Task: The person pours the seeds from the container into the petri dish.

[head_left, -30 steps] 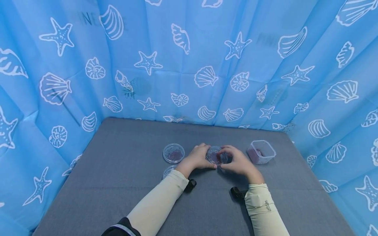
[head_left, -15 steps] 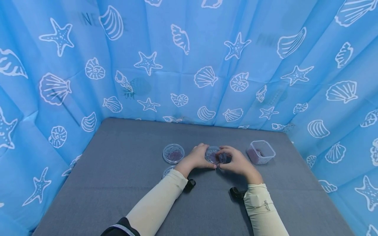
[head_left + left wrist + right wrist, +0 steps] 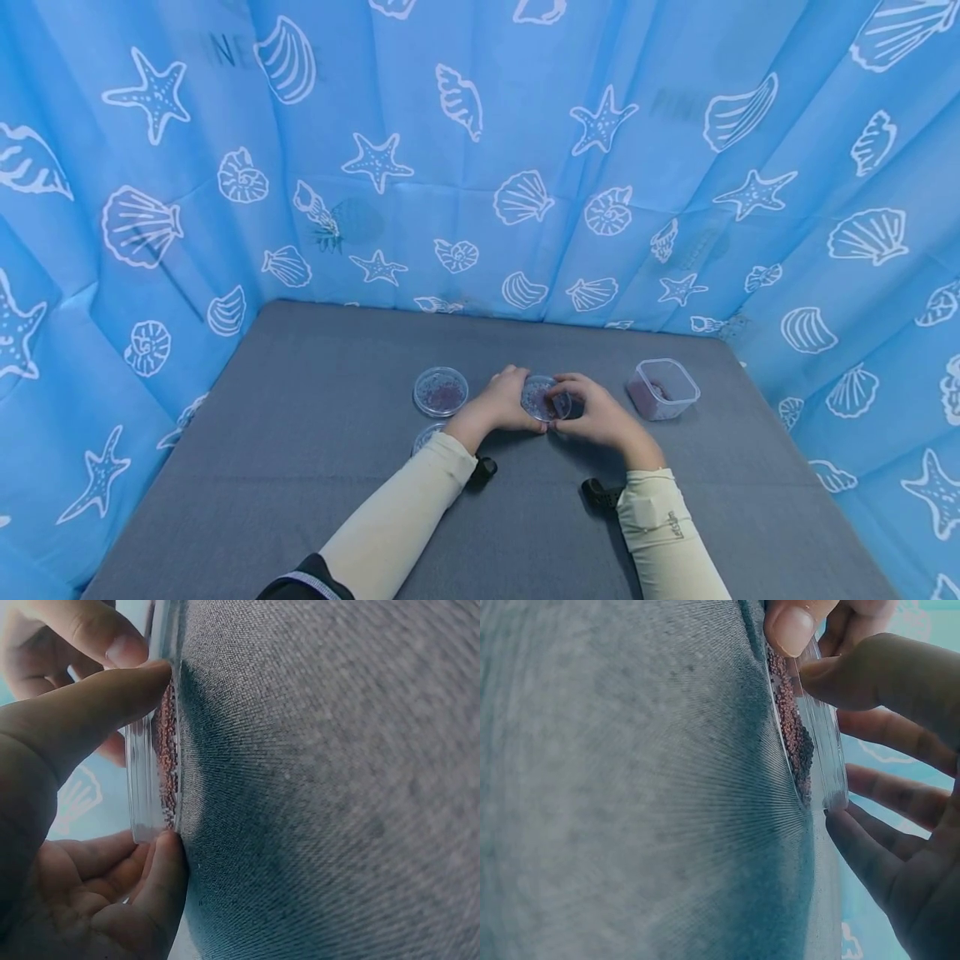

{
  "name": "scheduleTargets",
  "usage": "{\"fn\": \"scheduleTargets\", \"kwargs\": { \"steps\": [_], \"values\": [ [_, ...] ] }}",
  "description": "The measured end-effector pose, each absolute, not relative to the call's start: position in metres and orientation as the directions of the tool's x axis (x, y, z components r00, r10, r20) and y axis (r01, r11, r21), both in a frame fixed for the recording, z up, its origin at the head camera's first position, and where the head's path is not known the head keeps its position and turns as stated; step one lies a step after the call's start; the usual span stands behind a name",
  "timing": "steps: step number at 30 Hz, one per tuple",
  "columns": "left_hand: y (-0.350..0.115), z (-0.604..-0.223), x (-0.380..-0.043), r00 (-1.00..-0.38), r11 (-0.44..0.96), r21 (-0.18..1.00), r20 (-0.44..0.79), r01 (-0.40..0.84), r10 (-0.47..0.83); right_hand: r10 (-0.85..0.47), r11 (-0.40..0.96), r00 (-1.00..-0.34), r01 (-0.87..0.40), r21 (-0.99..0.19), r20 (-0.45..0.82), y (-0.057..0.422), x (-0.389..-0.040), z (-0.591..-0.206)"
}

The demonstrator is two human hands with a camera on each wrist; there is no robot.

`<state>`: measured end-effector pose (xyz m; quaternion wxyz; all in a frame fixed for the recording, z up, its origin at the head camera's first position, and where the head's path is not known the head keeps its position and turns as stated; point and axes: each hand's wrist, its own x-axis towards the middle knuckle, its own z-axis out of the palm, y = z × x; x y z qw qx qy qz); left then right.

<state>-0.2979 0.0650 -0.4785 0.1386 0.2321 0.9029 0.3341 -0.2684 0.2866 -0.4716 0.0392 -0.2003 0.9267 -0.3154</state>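
Observation:
Both of my hands meet around a clear round petri dish (image 3: pixel 536 400) near the middle of the table. Reddish-brown grains (image 3: pixel 166 769) lie inside it. My left hand (image 3: pixel 501 402) grips the dish's left side, thumb at the near edge. My right hand (image 3: pixel 600 414) holds the clear lid (image 3: pixel 829 761) by its rim from the right, fingers spread around it. In the right wrist view the lid sits slightly tilted over the base, with a gap at the right-hand side. The dish is low over the grey cloth.
Left of my hands stands another petri dish (image 3: pixel 441 392) with similar contents. A further dish (image 3: pixel 424 435) is partly hidden behind my left forearm. To the right is a clear square tub (image 3: pixel 663 389) with reddish contents. A blue shell-print curtain (image 3: pixel 450 167) borders the grey table (image 3: pixel 337 517).
My right hand and the lid have shifted slightly left, so the lid overlaps the base more. My left hand keeps its grip with barely any movement.

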Motion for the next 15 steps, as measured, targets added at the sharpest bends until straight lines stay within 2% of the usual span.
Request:
{"fn": "scheduleTargets", "kwargs": {
  "steps": [8, 15],
  "values": [
    [0.066, -0.474, -0.297, -0.842, 0.668, 0.676, -0.130, 0.311, 0.524, -0.398, 0.717, -0.917, -0.335, -0.612, 0.035, 0.285, -0.265, -0.467],
    [0.062, -0.466, -0.291, -0.843, 0.697, 0.625, -0.112, 0.352, 0.526, -0.409, 0.735, -0.904, -0.408, -0.541, 0.126, 0.279, -0.260, -0.458]
  ]
}}
